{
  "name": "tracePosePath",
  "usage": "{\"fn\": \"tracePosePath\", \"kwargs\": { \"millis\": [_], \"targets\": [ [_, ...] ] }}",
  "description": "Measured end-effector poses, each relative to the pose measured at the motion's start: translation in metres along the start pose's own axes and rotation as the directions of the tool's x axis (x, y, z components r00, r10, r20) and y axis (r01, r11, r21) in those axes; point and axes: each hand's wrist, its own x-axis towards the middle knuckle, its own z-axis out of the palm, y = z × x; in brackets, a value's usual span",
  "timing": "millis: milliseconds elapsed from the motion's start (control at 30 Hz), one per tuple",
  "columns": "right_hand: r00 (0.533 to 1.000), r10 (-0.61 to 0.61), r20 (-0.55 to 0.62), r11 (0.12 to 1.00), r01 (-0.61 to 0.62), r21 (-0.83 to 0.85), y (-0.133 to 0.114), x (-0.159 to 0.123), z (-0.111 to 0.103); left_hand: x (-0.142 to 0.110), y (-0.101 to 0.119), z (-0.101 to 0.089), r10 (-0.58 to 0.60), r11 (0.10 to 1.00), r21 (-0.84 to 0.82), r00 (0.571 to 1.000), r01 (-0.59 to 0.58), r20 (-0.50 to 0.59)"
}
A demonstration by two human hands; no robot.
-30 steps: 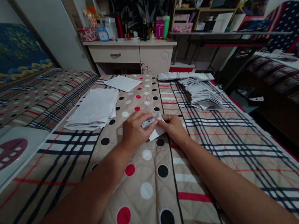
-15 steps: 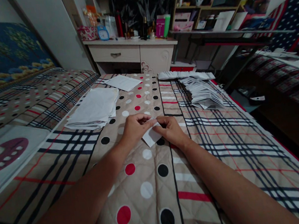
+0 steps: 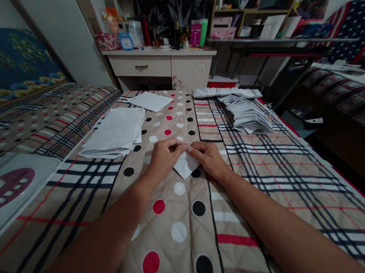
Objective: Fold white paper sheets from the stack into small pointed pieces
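A small white piece of paper [image 3: 185,165], seemingly folded, lies at the middle of the bed between my hands. My left hand [image 3: 165,156] pinches its upper edge between thumb and fingers. From the other side my right hand [image 3: 208,156] grips the same edge, thumb and fingertips almost meeting those of the left. The far part of the paper is covered by my fingers. Beyond my left hand rests a stack of white paper sheets [image 3: 114,128]. To the right, past my right hand, folded white papers [image 3: 248,114] stand packed in a fanned row.
A patterned bedspread [image 3: 182,258] with dots and plaid covers the bed. More white sheets [image 3: 151,101] lie near its far edge, and another row of folded papers [image 3: 226,92] sits at the far right. A white bag [image 3: 46,161] lies at left. Behind stands a cabinet [image 3: 142,64].
My fingertips have shifted slightly along the paper's upper edge, with the right thumb moving up and left toward the left thumb. The stacks stay where they were.
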Motion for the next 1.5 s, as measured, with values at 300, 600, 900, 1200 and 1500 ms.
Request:
{"fn": "tracePosePath", "kwargs": {
  "millis": [300,600,900,1200,1500],
  "targets": [
    [0.993,0.048,-0.109,0.998,-0.043,0.040,0.000,-0.001,-0.002,0.004,-0.003,-0.005,-0.087,0.980,-0.158,0.978,0.118,0.190],
    [0.986,0.007,-0.170,0.993,0.014,0.119,-0.004,-0.003,0.002,0.007,-0.018,-0.005,-0.114,0.966,-0.233,0.993,0.110,-0.004],
    [0.971,-0.025,-0.237,0.958,0.091,0.270,-0.009,-0.006,0.000,0.003,-0.002,-0.007,-0.214,0.811,-0.533,0.970,0.242,0.114],
    [0.986,0.151,-0.076,0.920,-0.112,0.376,0.001,0.002,0.002,0.001,-0.001,-0.006,-0.162,0.752,-0.623,0.976,0.216,0.142],
    [0.970,0.242,-0.022,0.818,-0.191,0.542,0.004,0.002,0.001,0.003,-0.009,-0.002,-0.344,0.692,-0.628,0.927,0.356,0.147]
  ]
}}
